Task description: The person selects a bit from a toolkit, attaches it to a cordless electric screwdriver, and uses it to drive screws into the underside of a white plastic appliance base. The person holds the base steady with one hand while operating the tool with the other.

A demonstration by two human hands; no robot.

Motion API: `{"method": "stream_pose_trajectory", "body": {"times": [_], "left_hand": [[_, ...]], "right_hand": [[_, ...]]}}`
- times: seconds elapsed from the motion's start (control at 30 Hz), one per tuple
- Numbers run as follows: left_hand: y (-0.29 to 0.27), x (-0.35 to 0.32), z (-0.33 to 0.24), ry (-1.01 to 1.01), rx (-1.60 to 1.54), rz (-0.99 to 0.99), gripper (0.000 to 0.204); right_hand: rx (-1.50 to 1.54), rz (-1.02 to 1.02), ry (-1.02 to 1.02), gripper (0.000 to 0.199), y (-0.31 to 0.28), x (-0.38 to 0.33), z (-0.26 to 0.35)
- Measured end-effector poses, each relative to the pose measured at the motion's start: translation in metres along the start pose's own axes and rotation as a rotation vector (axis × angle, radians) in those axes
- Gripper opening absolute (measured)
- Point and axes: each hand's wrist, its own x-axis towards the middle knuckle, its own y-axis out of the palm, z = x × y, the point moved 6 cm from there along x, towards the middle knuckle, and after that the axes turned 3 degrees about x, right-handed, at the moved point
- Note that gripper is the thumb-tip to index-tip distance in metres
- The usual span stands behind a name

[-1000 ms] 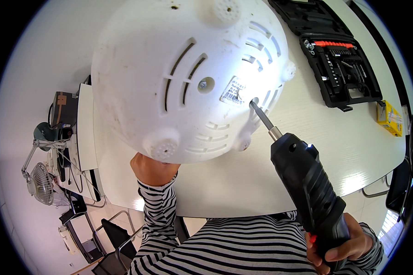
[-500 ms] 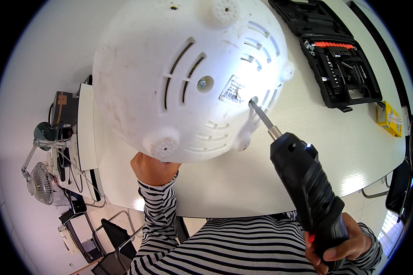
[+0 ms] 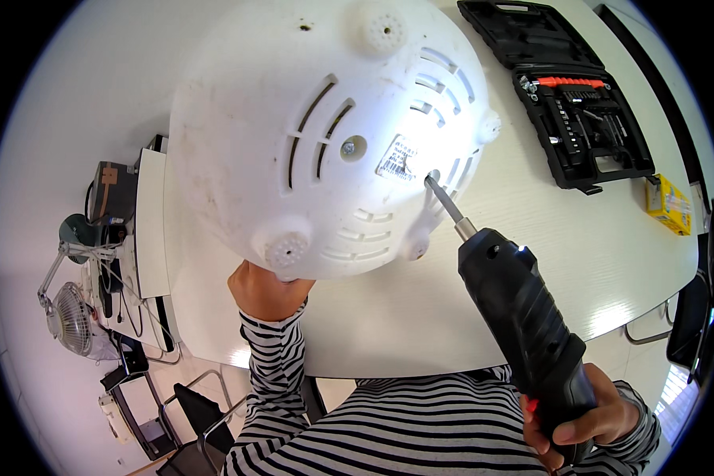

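A round white plastic appliance base [image 3: 238, 159] is tilted up, its underside facing me, with vent slots, round feet, a label [image 3: 397, 159] and recessed screw holes. My left hand [image 3: 268, 290] grips it from below at the near rim; the fingers are hidden behind it. My right hand [image 3: 591, 412] is wrapped round the handle of a black cordless screwdriver [image 3: 523, 305]. Its long bit [image 3: 446, 200] points up and left, with the tip in a screw hole right of the label. The tool's lamp throws a bright spot on the plastic.
An open black tool case [image 3: 583, 131] with sockets, bits and a red-handled piece lies at the far right of the white table [image 3: 373, 325]. Next to it stands a yellow box [image 3: 669, 205]. On the left are a fan [image 3: 71, 317], a side desk and chairs [image 3: 198, 408].
The screwdriver and my right hand have shifted slightly left, and the white base has tilted a little. The bit's tip stays in the same hole.
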Motion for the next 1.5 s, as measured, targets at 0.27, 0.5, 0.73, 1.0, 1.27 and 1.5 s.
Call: {"method": "stream_pose_trajectory", "body": {"times": [0.27, 0.5, 0.73, 1.0, 1.27, 1.5], "left_hand": [[0.000, 0.001, 0.000, -0.025, -0.020, 0.011, 0.057], [0.000, 0.001, 0.000, -0.002, -0.025, -0.002, 0.059], [0.000, -0.001, 0.001, 0.009, -0.016, -0.004, 0.061], [0.000, 0.000, 0.000, 0.005, -0.011, -0.003, 0.061], [0.001, -0.001, 0.002, 0.013, -0.011, -0.002, 0.062], [0.002, -0.001, 0.002, 0.004, 0.000, 0.008, 0.063]], "right_hand": [[-0.003, 0.000, -0.016, 0.034, 0.000, 0.001, 0.001], [0.080, 0.042, -0.058, 0.040, -0.011, 0.000, -0.007], [-0.018, 0.026, 0.020, 0.040, -0.011, 0.002, -0.005], [0.025, 0.006, -0.028, 0.040, -0.012, 0.000, -0.007], [0.008, -0.004, -0.019, 0.041, -0.012, 0.000, -0.007], [0.020, -0.010, -0.019, 0.042, -0.013, 0.000, -0.008]]}}
